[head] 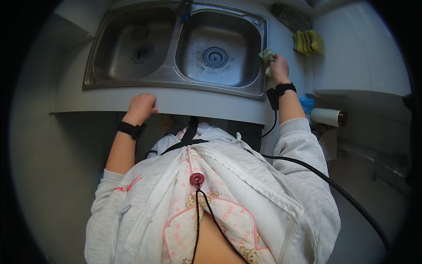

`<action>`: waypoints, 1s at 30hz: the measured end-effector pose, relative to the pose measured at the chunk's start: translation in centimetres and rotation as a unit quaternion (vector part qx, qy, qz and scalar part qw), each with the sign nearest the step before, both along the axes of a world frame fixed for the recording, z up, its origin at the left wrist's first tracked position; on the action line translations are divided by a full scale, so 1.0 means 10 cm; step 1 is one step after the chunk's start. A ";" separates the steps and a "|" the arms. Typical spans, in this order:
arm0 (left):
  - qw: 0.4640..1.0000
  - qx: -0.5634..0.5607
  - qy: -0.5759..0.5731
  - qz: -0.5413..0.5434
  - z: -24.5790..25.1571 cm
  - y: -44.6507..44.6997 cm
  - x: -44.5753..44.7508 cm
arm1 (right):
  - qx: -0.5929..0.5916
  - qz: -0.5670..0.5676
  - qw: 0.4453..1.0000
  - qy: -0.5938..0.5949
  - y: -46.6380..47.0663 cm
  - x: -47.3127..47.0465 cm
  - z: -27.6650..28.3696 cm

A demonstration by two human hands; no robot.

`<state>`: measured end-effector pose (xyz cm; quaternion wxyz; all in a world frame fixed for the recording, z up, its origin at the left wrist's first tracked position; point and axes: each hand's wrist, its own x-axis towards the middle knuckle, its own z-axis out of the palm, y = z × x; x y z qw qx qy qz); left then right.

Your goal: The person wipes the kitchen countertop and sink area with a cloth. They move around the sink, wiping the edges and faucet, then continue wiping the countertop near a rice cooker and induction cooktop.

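My right hand grips a crumpled pale green cloth at the right rim of a stainless-steel double sink. Part of the cloth hangs below the fingers, beside the rim. Curled into a loose fist, my left hand is over the front edge of the white countertop, with nothing visible in it. The right basin holds a round drain strainer with small dark scraps scattered around it. In the left basin the drain hole is uncovered.
Several yellow sponges stand against the wall at the right, by a dark mesh-like item. A faucet rises behind the divider. A pale cylinder lies near a blue item. A black cable runs past my right side.
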<state>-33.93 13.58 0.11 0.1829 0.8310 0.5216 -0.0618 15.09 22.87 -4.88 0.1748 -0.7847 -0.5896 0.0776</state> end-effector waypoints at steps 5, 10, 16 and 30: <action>1.000 -0.009 0.010 -0.003 0.02 0.02 0.01 | -0.002 0.024 1.000 0.004 -0.03 0.06 0.00; 1.000 -0.016 -0.006 -0.002 0.02 0.03 0.00 | -0.053 0.022 0.997 0.044 -0.43 -0.02 0.06; 0.999 -0.032 -0.025 0.012 0.02 0.04 0.00 | -0.093 0.031 0.992 0.078 -1.03 -0.13 0.17; 0.999 -0.021 -0.011 0.028 0.01 0.00 -0.01 | -0.042 0.020 0.998 0.038 -0.79 -0.16 0.14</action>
